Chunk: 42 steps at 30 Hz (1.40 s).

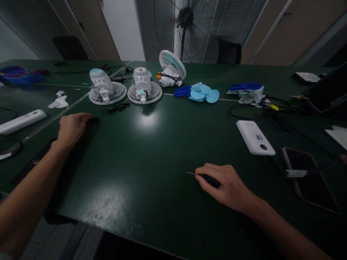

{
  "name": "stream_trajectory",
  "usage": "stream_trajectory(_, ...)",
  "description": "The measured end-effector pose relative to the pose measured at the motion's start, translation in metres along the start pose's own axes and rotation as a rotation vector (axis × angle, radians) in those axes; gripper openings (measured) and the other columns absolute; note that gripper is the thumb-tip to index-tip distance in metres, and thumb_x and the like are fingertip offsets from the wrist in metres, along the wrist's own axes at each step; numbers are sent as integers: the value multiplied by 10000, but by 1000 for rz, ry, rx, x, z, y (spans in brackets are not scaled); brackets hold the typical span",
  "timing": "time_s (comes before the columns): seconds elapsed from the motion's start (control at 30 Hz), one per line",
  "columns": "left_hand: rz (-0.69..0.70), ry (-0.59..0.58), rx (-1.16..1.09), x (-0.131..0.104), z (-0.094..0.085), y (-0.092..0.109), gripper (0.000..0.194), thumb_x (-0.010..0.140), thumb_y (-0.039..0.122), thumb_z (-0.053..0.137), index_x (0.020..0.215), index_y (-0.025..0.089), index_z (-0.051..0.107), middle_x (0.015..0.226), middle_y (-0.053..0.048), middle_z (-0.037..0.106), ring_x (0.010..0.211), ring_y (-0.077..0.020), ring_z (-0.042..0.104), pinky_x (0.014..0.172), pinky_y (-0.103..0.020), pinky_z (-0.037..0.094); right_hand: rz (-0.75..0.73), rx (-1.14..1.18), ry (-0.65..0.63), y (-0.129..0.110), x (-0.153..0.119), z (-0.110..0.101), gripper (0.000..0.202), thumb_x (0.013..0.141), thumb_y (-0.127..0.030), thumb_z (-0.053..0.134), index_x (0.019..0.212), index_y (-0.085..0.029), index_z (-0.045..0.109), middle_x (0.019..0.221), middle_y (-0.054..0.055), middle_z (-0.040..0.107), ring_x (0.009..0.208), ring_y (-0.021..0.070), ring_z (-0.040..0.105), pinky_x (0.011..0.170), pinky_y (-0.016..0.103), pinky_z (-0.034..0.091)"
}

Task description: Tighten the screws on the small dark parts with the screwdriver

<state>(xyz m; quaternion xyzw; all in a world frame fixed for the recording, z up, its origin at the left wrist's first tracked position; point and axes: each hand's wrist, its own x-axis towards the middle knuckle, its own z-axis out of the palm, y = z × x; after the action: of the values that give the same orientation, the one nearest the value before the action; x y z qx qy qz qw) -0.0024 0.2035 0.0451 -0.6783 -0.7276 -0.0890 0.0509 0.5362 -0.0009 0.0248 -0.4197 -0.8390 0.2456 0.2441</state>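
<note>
My right hand (223, 182) is closed round a screwdriver (211, 180) with a dark handle, its thin shaft pointing left just above the green table. At the left, my left hand (72, 126) is bent with its fingertips by a small dark thing (93, 121); whether it grips that is unclear. Beyond the hands are two white fan heads, the left one (107, 94) and the middle one (145, 92), both with their grilles down. A third small fan (172, 68) stands tilted behind them. Light blue fan blades (204, 92) lie beside a blue glove (182, 91).
A white power bank (255, 139) and a phone (309, 177) lie on the right, near black cables. More gloves (248, 92) sit behind them. A long white device (23, 122) and crumpled tissue (59, 100) are at the left. The green table's front edge (114, 233) runs below.
</note>
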Motion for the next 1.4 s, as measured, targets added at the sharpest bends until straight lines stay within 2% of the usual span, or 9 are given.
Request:
stream_trajectory(0.17,67,-56,-48,3,3,-6,379,995,301,534,1286,114,691,1157,-50,716,936,-193,610,901,-295,456,9,-2,-3,0,-1,0,196,1040,-281,527,1109,-195,688,874,11,686,702,122,610,620,269,442)
stream_trajectory(0.37,193,-48,-76,8,10,-12,390,991,268,501,1289,97,686,1303,-91,665,1094,-229,617,1029,-350,448,11,4,-6,-1,-1,0,185,1040,-276,533,1115,-202,686,866,2,681,696,114,610,615,267,431)
stream_trajectory(0.53,110,-6,-107,20,24,-22,354,932,277,555,1196,147,751,1219,-101,711,1034,-239,658,1017,-326,471,1,-25,10,1,-1,2,170,1027,-268,547,1095,-203,688,852,2,674,691,121,606,613,279,414)
stream_trajectory(0.73,33,71,-146,17,26,-17,411,897,273,565,1256,154,724,1146,-102,723,927,-235,665,965,-335,495,8,6,-4,1,-2,0,166,1034,-278,547,1105,-212,681,862,0,674,693,120,602,611,273,414)
stream_trajectory(0.9,-67,100,-244,16,26,-21,400,865,313,588,1196,164,755,1032,-77,747,809,-203,653,852,-298,521,9,-1,-6,0,-2,1,156,1033,-267,551,1111,-215,676,871,-3,674,704,119,604,623,275,420)
stream_trajectory(1.0,-150,135,-311,16,25,-26,441,862,318,560,1228,148,740,981,-76,755,779,-190,647,751,-256,512,7,1,-7,1,-2,1,156,1033,-267,551,1108,-215,678,871,-4,673,708,119,605,625,274,425)
stream_trajectory(1.17,-214,99,-422,9,22,-30,523,898,376,496,1344,168,674,1032,-70,761,555,-130,523,529,-203,405,4,6,-5,2,-2,2,166,1034,-275,549,1120,-218,679,876,0,681,706,119,613,626,269,440)
stream_trajectory(1.27,-208,55,-437,9,21,-31,536,852,413,588,1317,170,696,1023,-67,765,589,-139,545,561,-213,417,3,9,-4,1,-2,1,177,1036,-281,540,1114,-213,684,868,5,687,699,121,618,624,267,443)
stream_trajectory(1.4,-205,62,-418,13,25,-32,496,784,401,703,1217,165,753,1021,-81,764,820,-212,670,745,-264,502,5,-27,1,-1,-1,0,191,1037,-295,531,1096,-208,691,852,8,687,685,122,615,613,269,430)
